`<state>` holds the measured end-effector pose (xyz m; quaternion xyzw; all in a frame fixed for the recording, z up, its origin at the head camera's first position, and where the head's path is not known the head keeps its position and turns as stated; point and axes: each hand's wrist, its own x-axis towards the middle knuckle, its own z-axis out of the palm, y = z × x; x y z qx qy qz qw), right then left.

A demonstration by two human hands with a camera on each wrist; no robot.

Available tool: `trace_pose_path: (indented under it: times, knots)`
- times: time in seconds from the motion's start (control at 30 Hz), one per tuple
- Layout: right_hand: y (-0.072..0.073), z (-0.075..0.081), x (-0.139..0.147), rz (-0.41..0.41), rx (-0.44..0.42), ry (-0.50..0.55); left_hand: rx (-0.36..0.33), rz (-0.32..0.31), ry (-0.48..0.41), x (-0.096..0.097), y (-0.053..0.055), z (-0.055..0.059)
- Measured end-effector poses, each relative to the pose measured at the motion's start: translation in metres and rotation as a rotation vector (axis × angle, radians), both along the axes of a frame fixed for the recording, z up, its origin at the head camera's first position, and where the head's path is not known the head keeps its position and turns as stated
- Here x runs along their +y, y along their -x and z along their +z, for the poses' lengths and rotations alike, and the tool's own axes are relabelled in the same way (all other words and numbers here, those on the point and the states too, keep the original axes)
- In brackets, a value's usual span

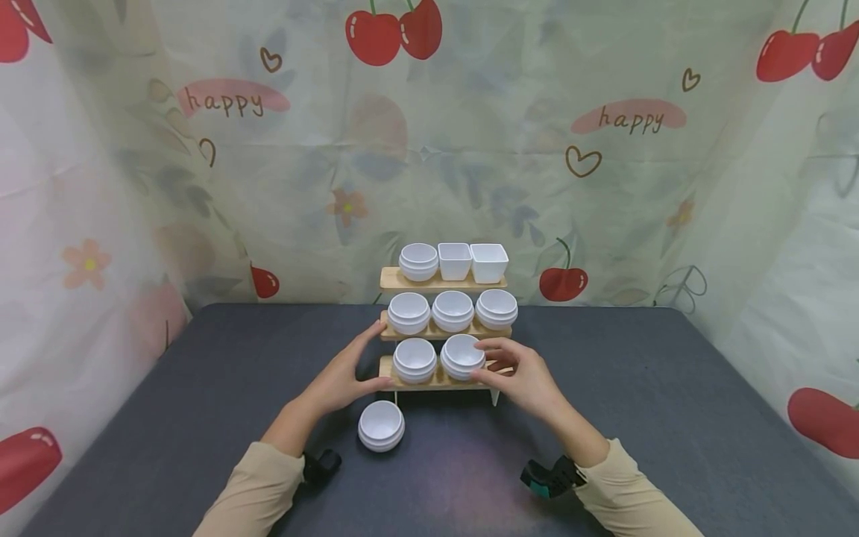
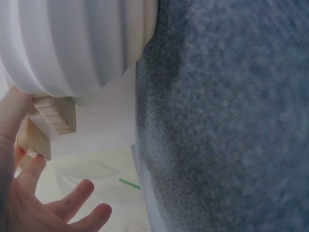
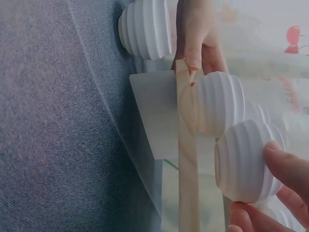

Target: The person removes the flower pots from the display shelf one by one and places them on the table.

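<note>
A small white ribbed bowl is pinched between the thumb and fingers of my right hand. In the right wrist view a gap shows between this bowl and the lowest plank of a three-tier wooden stand. My left hand holds the stand's left side, thumb at the lowest tier and a finger at the middle one; its other fingers are spread free in the left wrist view. Another ribbed bowl sits on the lowest tier. One more bowl stands on the table near my left wrist.
Three round bowls fill the middle tier. The top tier carries a round bowl and two square cups. The stand is on a dark cloth-covered table, with a printed curtain behind and at both sides.
</note>
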<state>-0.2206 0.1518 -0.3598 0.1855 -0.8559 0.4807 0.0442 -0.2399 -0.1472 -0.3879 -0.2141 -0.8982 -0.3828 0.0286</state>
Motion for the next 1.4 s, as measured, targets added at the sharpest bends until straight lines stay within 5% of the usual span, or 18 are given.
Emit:
trace_pose_path:
  times: [1.4]
  knots:
    - [-0.021,0.003,0.006,0.056,-0.07,-0.009,-0.007,0.008,0.002,0.0,0.001,0.0]
